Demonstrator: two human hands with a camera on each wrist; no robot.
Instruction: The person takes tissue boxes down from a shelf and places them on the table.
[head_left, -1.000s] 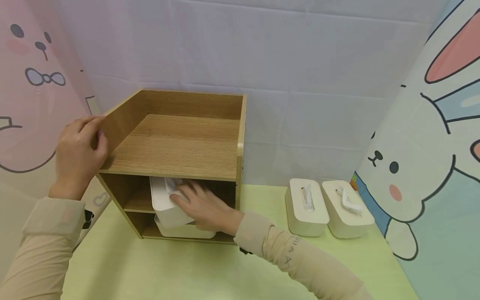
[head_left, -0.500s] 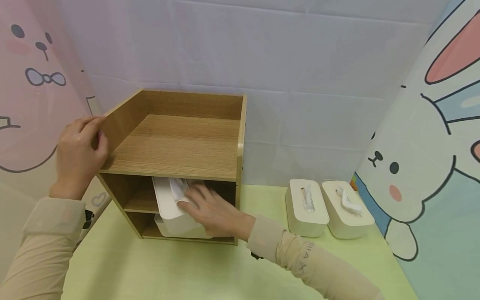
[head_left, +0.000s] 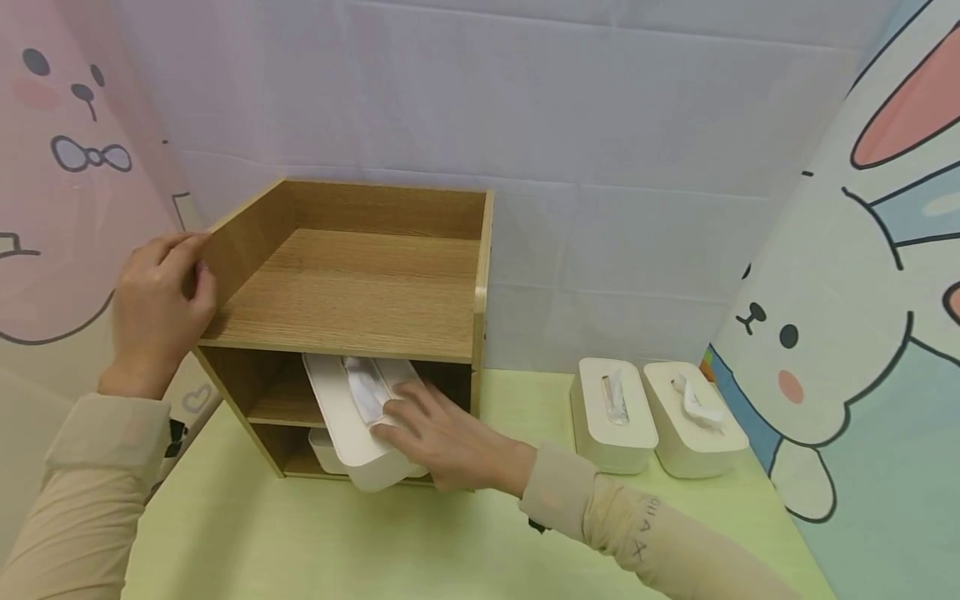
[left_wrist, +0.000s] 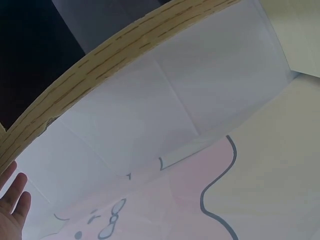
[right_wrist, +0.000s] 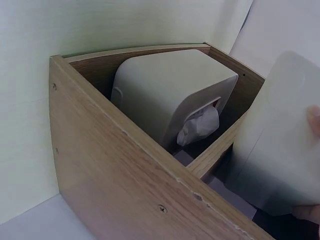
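Observation:
My right hand (head_left: 446, 437) grips a white tissue box (head_left: 337, 417) with a tissue sticking out of its top. The box tilts forward, its near end sticking out of the middle compartment of a wooden desk shelf (head_left: 375, 292). In the right wrist view a fingertip and part of another finger lie against the held box (right_wrist: 275, 135). A second tissue box (right_wrist: 165, 85) sits in the bottom compartment, mostly hidden in the head view. My left hand (head_left: 157, 312) grips the shelf's upper left side panel, fingers over its edge.
Two more white tissue boxes (head_left: 615, 417) (head_left: 693, 417) stand side by side on the light green table (head_left: 315, 542), right of the shelf. A pale curtain (head_left: 637, 167) hangs behind. Cartoon-printed cloths hang at both sides.
My right hand has drawn the tissue box forward and to the right, out of the middle compartment, its near end further out. My left hand has stayed on the side panel.

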